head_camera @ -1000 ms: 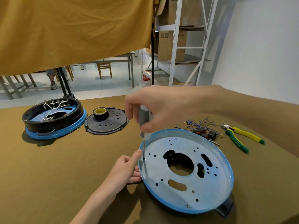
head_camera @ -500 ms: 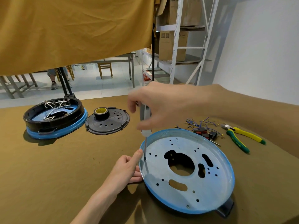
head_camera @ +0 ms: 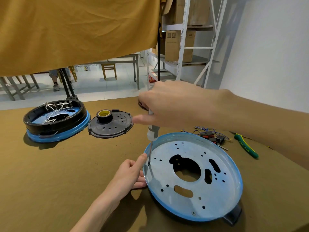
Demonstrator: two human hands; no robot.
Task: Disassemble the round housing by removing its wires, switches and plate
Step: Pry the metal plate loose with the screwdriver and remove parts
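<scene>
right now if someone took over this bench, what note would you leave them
Right hand grips the screwdriver, its tip on a screw at the left edge of the metal plate.
Left hand steadies the blue rim, thumb beside the shaft.
Done: wires and switches lie loose behind the plate; black cover with the tape roll is set aside.
Left: this screw, another near the front edge, then lift the plate. A second housing, far left, has its white wires in it.
Pliers lie to the right.

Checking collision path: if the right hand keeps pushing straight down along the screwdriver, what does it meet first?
Likely the plate: the right hand holds the screwdriver near-vertical, tip at a screw hole beside the left hand thumb.
</scene>
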